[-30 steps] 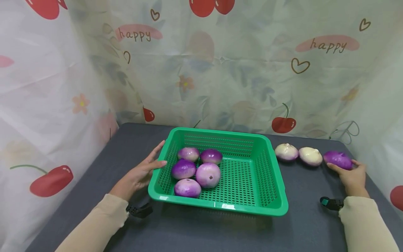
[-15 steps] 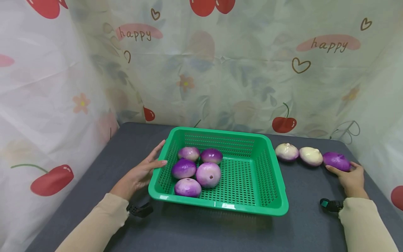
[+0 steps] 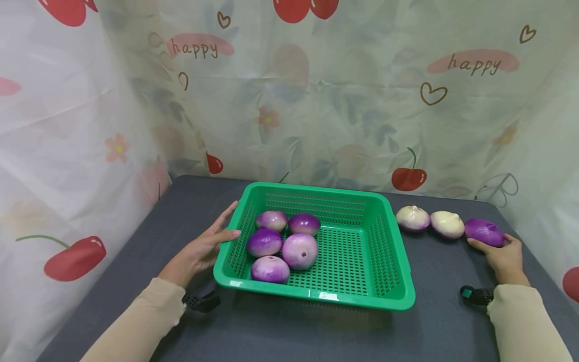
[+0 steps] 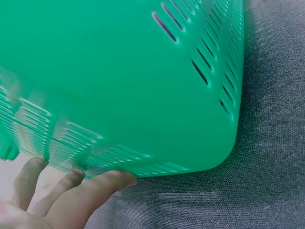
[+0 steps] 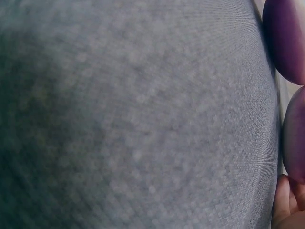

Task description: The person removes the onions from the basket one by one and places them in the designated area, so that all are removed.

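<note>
My left hand [image 3: 199, 254] holds the left rim of a green slotted plastic basket [image 3: 398, 271], thumb over the edge and fingers along the outer wall. Those fingertips also show against the basket wall [image 4: 119, 105] in the left wrist view. Several purple onions lie in the basket's left half, among them a pale one [image 3: 300, 251] and a darker one [image 3: 264, 242]. At the far right, my right hand [image 3: 506, 259] grips a purple onion [image 3: 484, 232] between thumb and fingers. Its left side comes right up to a whitish onion [image 3: 447, 224] in the row.
Another whitish onion [image 3: 412, 218] begins the row, close by the basket's right rim. All stand on a dark grey cloth-covered table [image 3: 316, 332]. A printed curtain [image 3: 316, 100] closes off the back and sides. A thin wire [image 3: 499, 188] hangs at the back right corner.
The purple onion in my right hand has shifted slightly left toward its neighbour and turned a little. My left hand, the basket and the onions inside look unchanged.
</note>
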A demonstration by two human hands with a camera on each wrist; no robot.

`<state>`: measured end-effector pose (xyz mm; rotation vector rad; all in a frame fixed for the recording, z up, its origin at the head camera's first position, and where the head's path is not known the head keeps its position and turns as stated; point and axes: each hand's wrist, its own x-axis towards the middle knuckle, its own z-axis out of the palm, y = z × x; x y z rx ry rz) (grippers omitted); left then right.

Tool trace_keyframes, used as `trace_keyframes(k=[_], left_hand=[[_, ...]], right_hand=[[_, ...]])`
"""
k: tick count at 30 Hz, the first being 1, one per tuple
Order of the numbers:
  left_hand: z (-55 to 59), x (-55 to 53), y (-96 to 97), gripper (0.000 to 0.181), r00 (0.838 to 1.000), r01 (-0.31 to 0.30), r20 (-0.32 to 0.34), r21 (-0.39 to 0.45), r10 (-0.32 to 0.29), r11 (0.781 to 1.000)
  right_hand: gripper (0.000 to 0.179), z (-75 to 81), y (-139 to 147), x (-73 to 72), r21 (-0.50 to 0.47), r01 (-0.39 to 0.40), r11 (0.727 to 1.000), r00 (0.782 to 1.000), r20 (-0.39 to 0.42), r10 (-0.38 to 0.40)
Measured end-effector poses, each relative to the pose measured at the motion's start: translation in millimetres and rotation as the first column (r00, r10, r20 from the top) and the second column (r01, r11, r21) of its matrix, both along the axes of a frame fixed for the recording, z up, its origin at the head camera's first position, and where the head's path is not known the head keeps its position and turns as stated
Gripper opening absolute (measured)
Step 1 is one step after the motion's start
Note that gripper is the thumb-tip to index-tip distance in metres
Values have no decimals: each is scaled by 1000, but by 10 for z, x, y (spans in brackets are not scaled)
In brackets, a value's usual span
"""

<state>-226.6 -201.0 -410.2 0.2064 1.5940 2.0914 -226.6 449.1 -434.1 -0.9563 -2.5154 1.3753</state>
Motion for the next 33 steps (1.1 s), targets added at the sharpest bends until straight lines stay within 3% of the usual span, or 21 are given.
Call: trace_keyframes(k=[13, 23, 28, 33], left_hand=[[-5, -20, 31, 82, 1000, -10, -1, -5, 10, 1000], [-6, -12, 27, 82, 1000, 5, -9, -9, -5, 1000], [-10, -12, 5, 81, 1000, 6, -19, -18, -7, 1000], [-18, -13, -5, 81, 1000, 6, -21, -19, -7, 1000]], right_hand=[[105, 25, 41, 22, 2, -25, 1000, 1000, 8, 25], [103, 78, 27, 69, -51, -18, 999, 999, -45, 16], [102, 224, -15, 63, -86, -26, 996, 998, -62, 21], [104, 494, -142, 32, -67, -77, 995, 990, -122, 68]])
